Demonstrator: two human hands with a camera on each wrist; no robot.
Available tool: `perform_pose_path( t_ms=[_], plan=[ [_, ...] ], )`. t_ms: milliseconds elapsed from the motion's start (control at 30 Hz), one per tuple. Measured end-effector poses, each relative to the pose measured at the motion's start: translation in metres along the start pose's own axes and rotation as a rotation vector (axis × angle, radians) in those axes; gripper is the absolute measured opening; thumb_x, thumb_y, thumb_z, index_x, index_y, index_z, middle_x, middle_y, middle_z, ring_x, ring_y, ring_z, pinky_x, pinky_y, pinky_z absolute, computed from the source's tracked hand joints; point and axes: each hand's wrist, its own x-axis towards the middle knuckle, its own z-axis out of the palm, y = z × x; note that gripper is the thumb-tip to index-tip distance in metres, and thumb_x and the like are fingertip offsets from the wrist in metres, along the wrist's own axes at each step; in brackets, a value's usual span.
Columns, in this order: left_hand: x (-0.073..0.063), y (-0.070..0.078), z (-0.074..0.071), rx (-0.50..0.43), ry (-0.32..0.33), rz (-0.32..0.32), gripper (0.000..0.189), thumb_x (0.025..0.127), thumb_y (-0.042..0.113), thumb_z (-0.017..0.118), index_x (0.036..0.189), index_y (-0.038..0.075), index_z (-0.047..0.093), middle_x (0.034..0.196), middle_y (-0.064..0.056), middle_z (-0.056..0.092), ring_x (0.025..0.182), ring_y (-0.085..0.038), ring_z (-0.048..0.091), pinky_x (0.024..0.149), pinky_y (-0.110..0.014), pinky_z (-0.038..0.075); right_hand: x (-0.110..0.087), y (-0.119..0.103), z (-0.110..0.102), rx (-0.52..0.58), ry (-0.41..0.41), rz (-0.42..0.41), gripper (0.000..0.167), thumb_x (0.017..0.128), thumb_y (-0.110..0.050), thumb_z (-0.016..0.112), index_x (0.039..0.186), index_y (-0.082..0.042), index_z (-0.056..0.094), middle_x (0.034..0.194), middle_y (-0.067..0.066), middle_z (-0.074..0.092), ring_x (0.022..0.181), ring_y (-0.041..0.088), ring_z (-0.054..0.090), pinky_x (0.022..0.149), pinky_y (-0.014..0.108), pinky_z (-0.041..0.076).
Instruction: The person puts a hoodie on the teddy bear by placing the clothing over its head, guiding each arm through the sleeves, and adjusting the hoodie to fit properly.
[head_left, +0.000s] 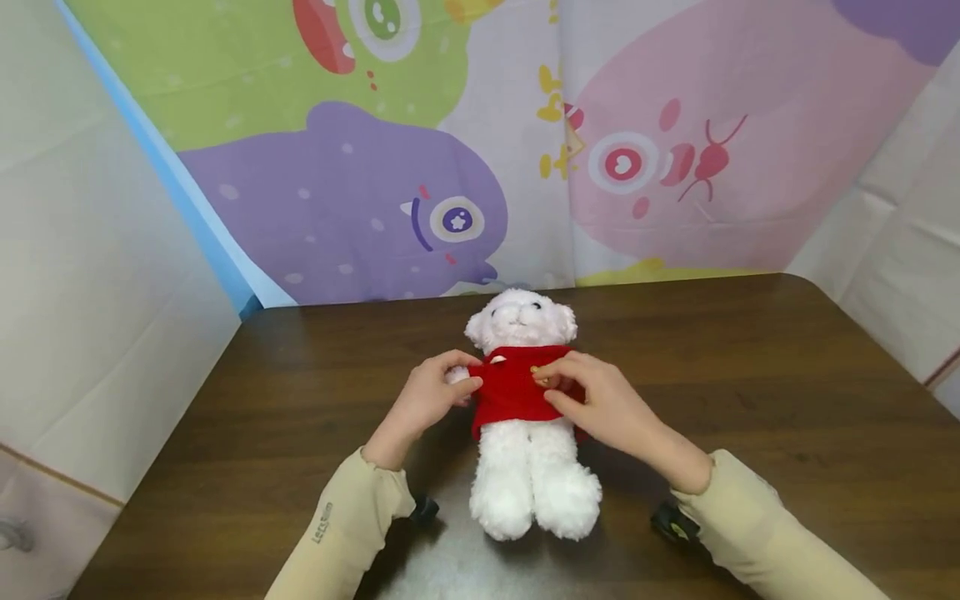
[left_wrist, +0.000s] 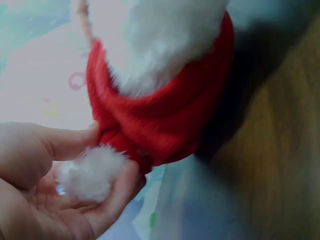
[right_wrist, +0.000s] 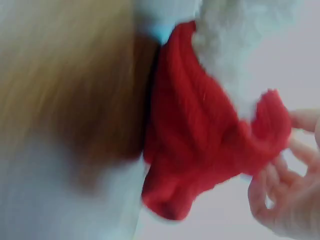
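Observation:
A white plush bear [head_left: 517,323] lies on its back, head toward the wall, in a red top [head_left: 512,402]. My left hand [head_left: 429,392] holds the bear's arm at the sleeve. In the left wrist view, its thumb and fingers grip the red cuff around the white paw [left_wrist: 95,172]. My right hand [head_left: 607,402] pinches the front of the top near the chest, where something small and gold [head_left: 536,372] shows at the fingertips. In the right wrist view the fingers hold the red cloth's edge, lifted off the white fur; no paw shows at the sleeve [right_wrist: 167,197].
The bear lies on a dark brown wooden table [head_left: 315,367]. Behind stands a cloth backdrop [head_left: 525,167] with cartoon animals, and pale panels [head_left: 112,275] close in both sides. Dark straps [head_left: 675,521] sit under my cuffs.

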Motion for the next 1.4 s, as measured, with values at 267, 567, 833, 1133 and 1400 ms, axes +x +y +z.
perform_pose_path(
  t_ms=[267, 567, 833, 1133, 1400],
  plan=[
    [-0.005, 0.012, -0.006, 0.264, 0.047, 0.025, 0.024, 0.082, 0.017, 0.066, 0.105, 0.011, 0.065, 0.092, -0.003, 0.067, 0.058, -0.014, 0.056, 0.055, -0.024, 0.046, -0.007, 0.027, -0.024, -0.074, -0.076, 0.526, 0.057, 0.085, -0.048, 0.053, 0.113, 0.003, 0.053, 0.103, 0.017, 0.06, 0.088, 0.027, 0.056, 0.075, 0.041, 0.048],
    [-0.01, 0.051, 0.018, 0.431, 0.063, 0.319, 0.022, 0.082, 0.02, 0.066, 0.103, 0.011, 0.064, 0.106, -0.004, 0.063, 0.097, -0.02, 0.057, 0.086, -0.036, 0.046, -0.004, 0.034, -0.009, 0.128, -0.124, 0.644, 0.056, 0.08, -0.048, 0.061, 0.109, 0.0, 0.053, 0.104, 0.016, 0.059, 0.085, 0.023, 0.053, 0.068, 0.031, 0.049],
    [0.004, 0.059, 0.051, 0.487, -0.021, 0.576, 0.024, 0.082, 0.029, 0.066, 0.103, 0.017, 0.064, 0.099, 0.005, 0.064, 0.093, -0.013, 0.056, 0.087, -0.032, 0.039, -0.003, 0.032, -0.004, 0.174, -0.02, 0.455, 0.032, 0.084, -0.025, 0.064, 0.103, 0.0, 0.057, 0.094, 0.015, 0.063, 0.076, 0.02, 0.056, 0.059, 0.026, 0.047],
    [0.004, 0.054, 0.075, 0.602, 0.051, 0.532, 0.03, 0.073, 0.029, 0.072, 0.095, 0.019, 0.055, 0.079, 0.009, 0.056, 0.078, -0.01, 0.046, 0.075, -0.028, 0.03, -0.002, 0.026, -0.003, 0.253, -0.024, 0.51, 0.033, 0.086, -0.025, 0.061, 0.102, 0.003, 0.057, 0.091, 0.015, 0.062, 0.074, 0.018, 0.054, 0.063, 0.026, 0.048],
    [0.008, 0.048, 0.076, 0.514, 0.118, 0.463, 0.024, 0.071, 0.016, 0.069, 0.091, 0.016, 0.055, 0.073, 0.009, 0.056, 0.076, -0.011, 0.048, 0.078, -0.029, 0.032, -0.006, 0.014, -0.008, 0.315, -0.042, 0.469, 0.022, 0.087, -0.002, 0.051, 0.107, 0.005, 0.057, 0.103, 0.02, 0.061, 0.083, 0.024, 0.06, 0.074, 0.035, 0.053]
  ],
)
